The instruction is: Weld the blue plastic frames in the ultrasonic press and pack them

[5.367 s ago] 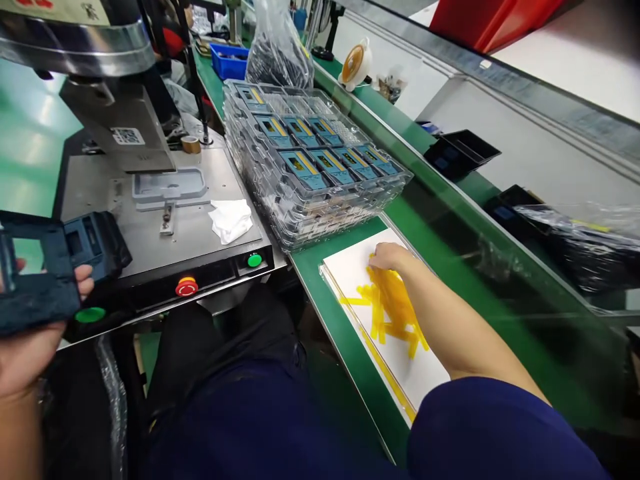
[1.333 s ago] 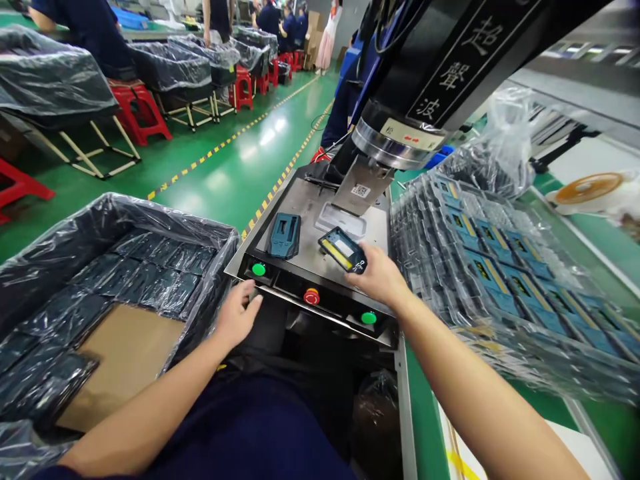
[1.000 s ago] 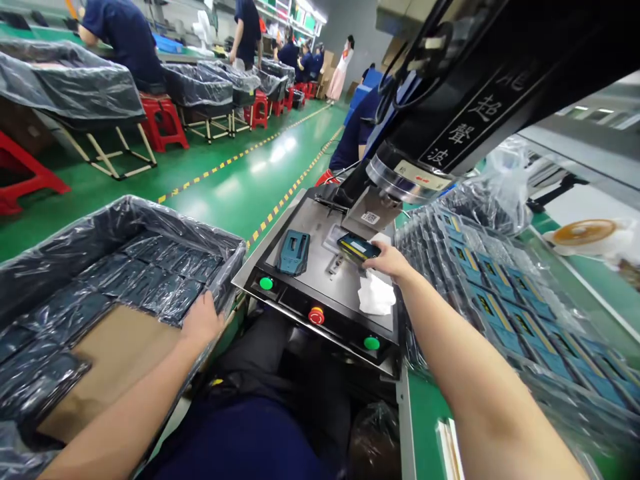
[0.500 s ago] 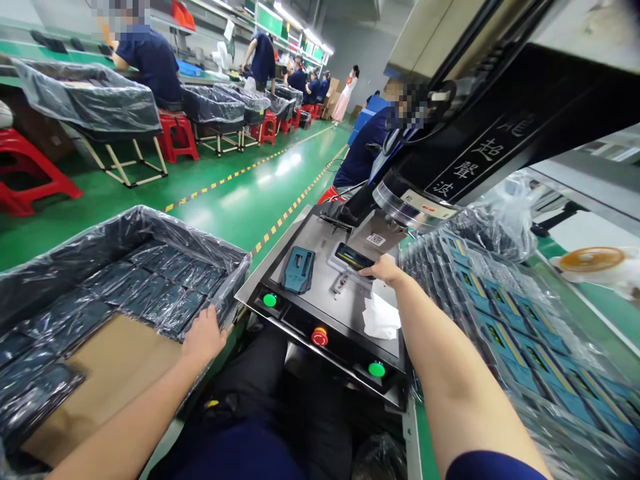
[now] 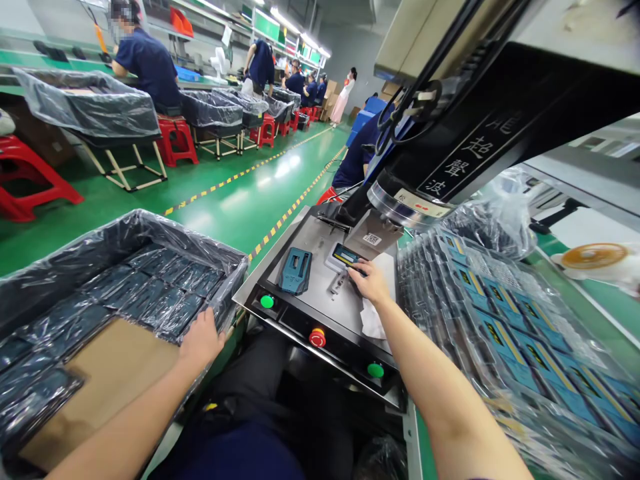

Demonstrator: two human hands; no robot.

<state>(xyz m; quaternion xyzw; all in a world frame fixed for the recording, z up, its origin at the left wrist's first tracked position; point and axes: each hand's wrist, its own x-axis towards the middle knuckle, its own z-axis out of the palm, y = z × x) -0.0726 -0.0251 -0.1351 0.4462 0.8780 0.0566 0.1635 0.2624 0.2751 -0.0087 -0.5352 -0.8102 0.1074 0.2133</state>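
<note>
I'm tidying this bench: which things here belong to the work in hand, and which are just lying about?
In hand: right hand pressing the yellow-striped part below the press head; left hand on the lined box rim; probably the stacked trays.
Lying about, it seems: blue housing, white cloth, tape roll.

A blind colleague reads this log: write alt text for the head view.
The right hand touches a dark blue plastic part with a yellow strip lying in the grey nest below the steel press head of a bench machine. The left hand rests on the rim of a plastic-lined bin of dark parts.
</note>
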